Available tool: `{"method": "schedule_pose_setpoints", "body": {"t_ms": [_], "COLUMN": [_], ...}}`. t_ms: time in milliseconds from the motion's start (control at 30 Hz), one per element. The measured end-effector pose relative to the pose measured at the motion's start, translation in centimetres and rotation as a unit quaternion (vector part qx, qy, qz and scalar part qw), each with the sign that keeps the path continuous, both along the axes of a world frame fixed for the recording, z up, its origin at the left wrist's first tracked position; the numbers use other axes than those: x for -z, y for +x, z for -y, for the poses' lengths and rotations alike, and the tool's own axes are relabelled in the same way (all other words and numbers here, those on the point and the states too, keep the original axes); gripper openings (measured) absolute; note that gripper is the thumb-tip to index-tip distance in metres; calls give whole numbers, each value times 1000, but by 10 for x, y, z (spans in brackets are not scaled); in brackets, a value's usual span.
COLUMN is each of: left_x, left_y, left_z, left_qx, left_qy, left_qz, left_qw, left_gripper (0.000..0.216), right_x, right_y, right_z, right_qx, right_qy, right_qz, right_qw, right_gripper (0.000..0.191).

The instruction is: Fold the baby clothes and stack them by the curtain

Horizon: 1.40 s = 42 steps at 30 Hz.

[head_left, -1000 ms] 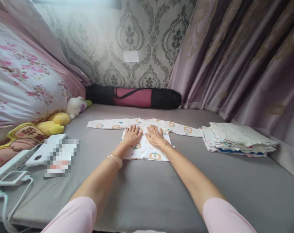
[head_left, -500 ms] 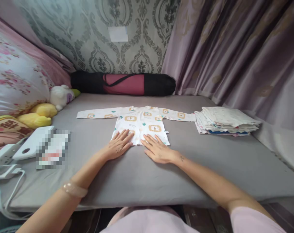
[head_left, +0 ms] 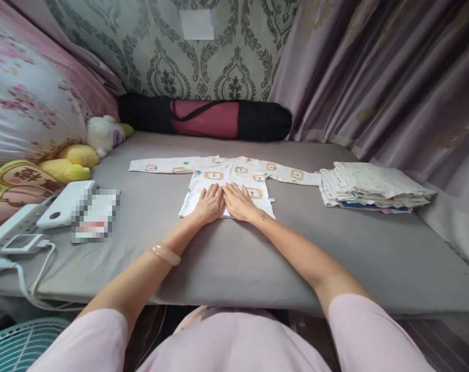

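A small white long-sleeved shirt (head_left: 226,173) with orange and green prints lies spread on the grey-covered bed, its collar away from me and both sleeves stretched sideways. My left hand (head_left: 211,203) rests flat on the middle of its body, fingers out. Beside it, my right hand (head_left: 239,201) also lies flat on the cloth, and the two hands meet at the index fingers. Neither hand grips anything. The right sleeve's cuff touches a stack of folded clothes (head_left: 377,186).
A black and maroon long bag (head_left: 203,119) lies along the wall. At left are plush toys (head_left: 69,163), a white device (head_left: 65,204), a blurred-out packet (head_left: 96,214), and a power strip (head_left: 15,227) with cables. A teal basket (head_left: 25,343) stands below the bed's edge.
Both hands have slid inward and farther up the shirt, from apart near the hem to touching at its middle. The view has tilted slightly downward.
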<state>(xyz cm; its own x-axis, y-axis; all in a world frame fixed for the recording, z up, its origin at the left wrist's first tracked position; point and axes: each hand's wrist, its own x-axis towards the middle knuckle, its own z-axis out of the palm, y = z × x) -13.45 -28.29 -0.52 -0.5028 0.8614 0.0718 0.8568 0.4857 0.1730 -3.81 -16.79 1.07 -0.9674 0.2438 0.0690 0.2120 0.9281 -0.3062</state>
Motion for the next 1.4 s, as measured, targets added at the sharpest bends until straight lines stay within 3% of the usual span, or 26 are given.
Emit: {"method": "schedule_pose_setpoints", "body": {"t_ms": [100, 267, 500, 733, 833, 933, 1000, 1067, 1133, 1200, 1267, 1400], "left_x": [6, 0, -3, 7, 12, 17, 20, 22, 24, 24, 25, 26], "left_y": [-11, -40, -49, -53, -49, -47, -48, -50, -53, -56, -58, -61], "left_z": [23, 61, 83, 119, 133, 140, 141, 141, 141, 141, 142, 142], "left_qx": [44, 112, 133, 132, 124, 71, 50, 45, 34, 22, 27, 51], "left_qy": [-40, -72, -89, -56, -7, 63, 87, 99, 117, 143, 168, 200], "left_qz": [-1, 14, 41, 15, 6, 15, 30, 44, 55, 60, 61, 59], "left_qw": [998, 991, 986, 990, 992, 995, 995, 993, 991, 988, 984, 977], "left_gripper": [57, 61, 59, 54, 52, 59, 61, 55, 48, 43, 39, 37], "right_x": [11, 7, 1, 0, -4, -15, -25, -32, -36, -38, -37, -34], "right_y": [15, 56, 109, 159, 178, 190, 191, 185, 172, 157, 143, 124], "right_z": [1, -20, -46, -57, -60, -71, -86, -109, -136, -165, -190, -220], "right_qx": [-18, -46, -82, -76, -56, -44, -34, 22, 126, 235, 334, 379], "right_qy": [21, 39, 8, -35, -79, -164, -238, -282, -253, -140, -7, 66], "right_qz": [35, 80, 108, 89, 82, 86, 85, 57, 4, -16, 13, 57], "right_qw": [999, 995, 991, 993, 992, 982, 967, 957, 959, 962, 942, 921], "right_gripper": [55, 56, 55, 53, 51, 51, 46, 40, 39, 38, 39, 39]}}
